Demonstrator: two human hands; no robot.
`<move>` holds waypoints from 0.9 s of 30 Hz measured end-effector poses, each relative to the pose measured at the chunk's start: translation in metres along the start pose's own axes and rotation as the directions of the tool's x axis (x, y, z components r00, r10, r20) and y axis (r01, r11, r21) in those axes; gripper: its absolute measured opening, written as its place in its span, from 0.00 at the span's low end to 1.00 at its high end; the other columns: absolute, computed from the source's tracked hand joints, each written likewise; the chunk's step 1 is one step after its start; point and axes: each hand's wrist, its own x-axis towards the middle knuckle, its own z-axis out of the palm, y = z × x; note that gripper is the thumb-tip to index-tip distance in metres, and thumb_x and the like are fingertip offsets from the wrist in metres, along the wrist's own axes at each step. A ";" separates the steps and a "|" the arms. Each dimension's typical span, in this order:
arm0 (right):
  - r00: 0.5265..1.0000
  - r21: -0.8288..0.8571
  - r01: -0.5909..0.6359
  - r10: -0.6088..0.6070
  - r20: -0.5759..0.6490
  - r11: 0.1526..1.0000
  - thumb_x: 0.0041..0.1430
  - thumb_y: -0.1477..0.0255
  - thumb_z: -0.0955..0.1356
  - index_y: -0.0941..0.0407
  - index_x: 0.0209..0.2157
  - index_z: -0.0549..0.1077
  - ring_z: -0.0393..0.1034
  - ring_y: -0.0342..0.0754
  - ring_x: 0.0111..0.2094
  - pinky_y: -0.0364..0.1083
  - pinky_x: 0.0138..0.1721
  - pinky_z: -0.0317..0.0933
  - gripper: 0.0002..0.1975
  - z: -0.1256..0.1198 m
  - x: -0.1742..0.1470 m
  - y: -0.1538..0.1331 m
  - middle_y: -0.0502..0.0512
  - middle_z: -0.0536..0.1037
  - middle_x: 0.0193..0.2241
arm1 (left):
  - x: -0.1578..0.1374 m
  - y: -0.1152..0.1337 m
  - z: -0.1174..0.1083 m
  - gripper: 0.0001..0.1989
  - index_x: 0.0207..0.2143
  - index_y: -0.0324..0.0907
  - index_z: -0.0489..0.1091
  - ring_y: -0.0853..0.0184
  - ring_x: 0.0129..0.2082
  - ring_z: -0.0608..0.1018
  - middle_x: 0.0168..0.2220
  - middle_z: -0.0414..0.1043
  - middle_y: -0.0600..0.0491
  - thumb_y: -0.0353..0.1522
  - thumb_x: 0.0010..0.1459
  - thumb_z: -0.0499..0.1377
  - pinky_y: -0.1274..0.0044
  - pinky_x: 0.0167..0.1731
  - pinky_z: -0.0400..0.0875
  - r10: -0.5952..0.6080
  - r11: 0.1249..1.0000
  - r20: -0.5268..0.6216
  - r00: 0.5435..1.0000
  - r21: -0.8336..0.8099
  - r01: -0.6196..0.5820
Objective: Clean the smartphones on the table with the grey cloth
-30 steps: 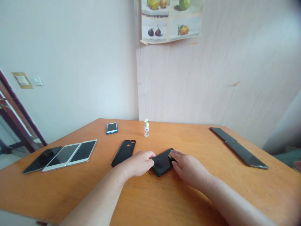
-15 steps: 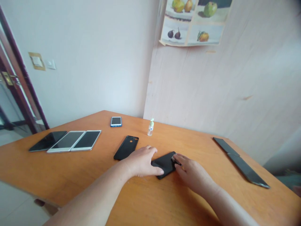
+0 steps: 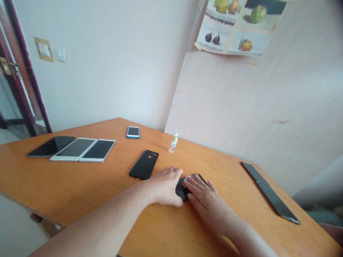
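Note:
A black phone point(image 3: 182, 190) lies flat on the wooden table in front of me. My left hand point(image 3: 167, 185) grips its left side, the thumb at the near edge and the fingers at the far edge. Over the phone's right part my right hand point(image 3: 202, 196) lies with fingers stretched, pressing a small white wipe point(image 3: 189, 177) against the surface. Most of the wipe is hidden under the fingers. A black phone case point(image 3: 144, 165) rests beyond my left hand, apart from it.
A small clear spray bottle point(image 3: 173, 143) stands behind the hands. To the left lie a dark tablet point(image 3: 52, 146) and two white-framed devices, a left one point(image 3: 76, 148) and a right one point(image 3: 98, 150). A blue-edged phone point(image 3: 133, 132) lies farther back. Dark flat devices point(image 3: 276, 200) line the right edge.
My right hand has slid left across the phone, its fingers now flatter, with the wipe under them. My left hand stays at the phone's left side. The view has tilted slightly.

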 end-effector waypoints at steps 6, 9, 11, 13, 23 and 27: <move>0.943 -0.073 -0.321 0.312 -0.118 0.944 0.68 0.65 0.55 0.51 0.64 0.59 0.39 0.63 0.68 0.73 0.61 0.38 0.25 0.008 0.013 0.033 0.54 0.56 0.66 | 0.004 -0.002 0.004 0.51 0.63 0.41 0.52 0.49 0.59 0.66 0.59 0.63 0.41 0.42 0.37 0.68 0.66 0.55 0.64 -0.020 0.995 0.019 1.000 -0.095 0.022; 0.988 -0.016 -0.144 0.143 -0.061 0.989 0.69 0.63 0.54 0.49 0.66 0.56 0.37 0.60 0.69 0.70 0.63 0.36 0.25 0.007 0.011 0.008 0.52 0.53 0.67 | 0.006 -0.005 0.007 0.57 0.66 0.39 0.45 0.49 0.61 0.64 0.61 0.60 0.39 0.40 0.36 0.69 0.67 0.57 0.63 -0.008 0.988 -0.003 1.000 -0.154 0.007; 1.000 0.051 0.026 -0.025 -0.009 0.998 0.70 0.61 0.53 0.46 0.66 0.53 0.36 0.57 0.69 0.69 0.64 0.34 0.25 0.004 0.009 -0.012 0.49 0.51 0.68 | 0.006 -0.007 0.008 0.59 0.68 0.39 0.40 0.51 0.61 0.65 0.62 0.58 0.39 0.37 0.38 0.68 0.67 0.57 0.63 0.020 0.983 -0.028 0.999 -0.184 -0.024; 0.994 0.098 0.107 -0.110 0.022 0.989 0.70 0.59 0.51 0.44 0.66 0.52 0.36 0.57 0.69 0.69 0.64 0.32 0.25 0.001 0.009 -0.021 0.46 0.51 0.68 | 0.006 -0.008 0.008 0.60 0.68 0.40 0.36 0.52 0.60 0.66 0.63 0.57 0.39 0.36 0.38 0.67 0.68 0.57 0.63 0.033 0.978 -0.038 0.999 -0.205 -0.040; 0.964 0.029 -0.253 0.254 -0.080 0.967 0.70 0.57 0.51 0.48 0.64 0.59 0.34 0.62 0.69 0.74 0.61 0.30 0.27 0.000 0.012 0.023 0.51 0.56 0.66 | 0.006 -0.006 0.006 0.67 0.69 0.43 0.32 0.49 0.60 0.66 0.60 0.62 0.41 0.41 0.35 0.71 0.67 0.54 0.64 -0.041 0.977 0.023 0.999 -0.210 0.045; 0.995 0.195 0.081 -0.092 0.049 0.977 0.70 0.56 0.50 0.42 0.66 0.55 0.34 0.58 0.69 0.70 0.63 0.29 0.26 -0.008 0.003 -0.021 0.48 0.52 0.67 | 0.007 -0.011 0.008 0.65 0.69 0.43 0.30 0.51 0.60 0.67 0.63 0.58 0.39 0.41 0.38 0.70 0.68 0.54 0.64 0.017 0.974 0.003 1.000 -0.228 -0.016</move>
